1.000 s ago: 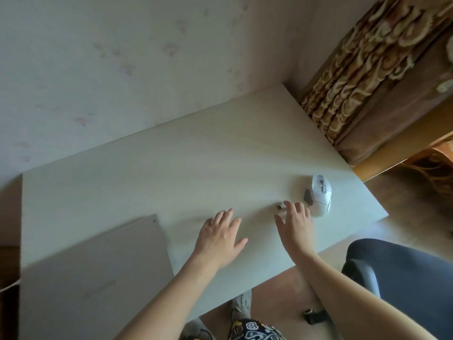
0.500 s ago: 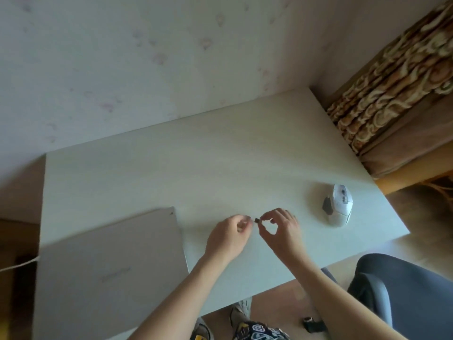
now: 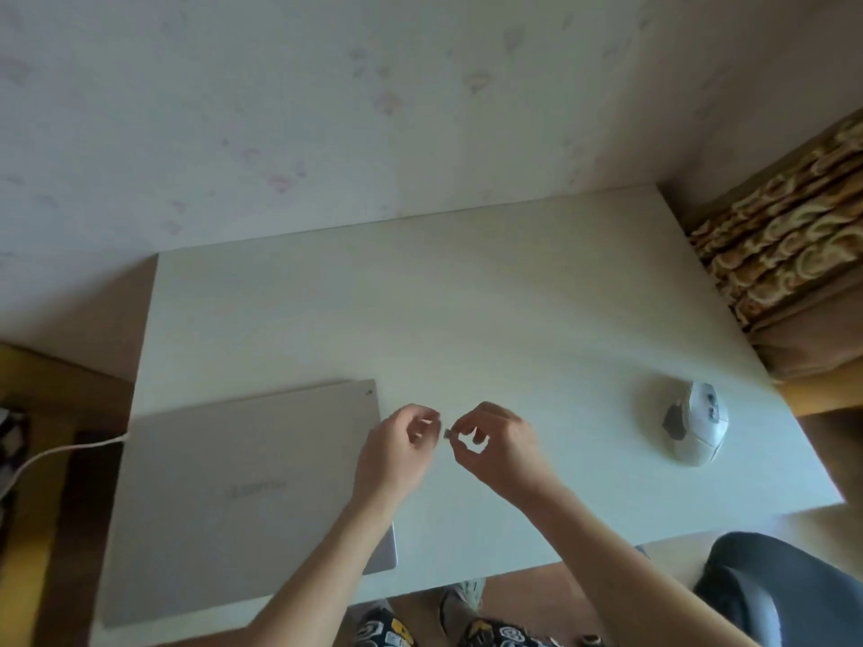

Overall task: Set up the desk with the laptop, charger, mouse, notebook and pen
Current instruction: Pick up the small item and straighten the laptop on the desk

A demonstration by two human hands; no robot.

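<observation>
Laptop (image 3: 247,497) closed, lying flat at the tabletop's (image 3: 467,296) near left, its front edge hanging just past the near rim and a white charger cable (image 3: 51,455) running off its left side. The white mouse (image 3: 694,422) sits well to the right, close to the right edge. Between them and all the way back to the wall the surface is bare, plenty of room to slide things. Your right hand (image 3: 499,448) pinches a tiny dark dongle (image 3: 447,432) between thumb and forefinger just above the surface; your left hand (image 3: 397,452) is loosely curled, fingertips just beside the dongle, and I can't tell whether they touch it. A grey chair (image 3: 784,595) sits off the near right corner. Since half a second ago, the hands have hardly changed their pose; the view has swung left, showing more laptop and the cable.
</observation>
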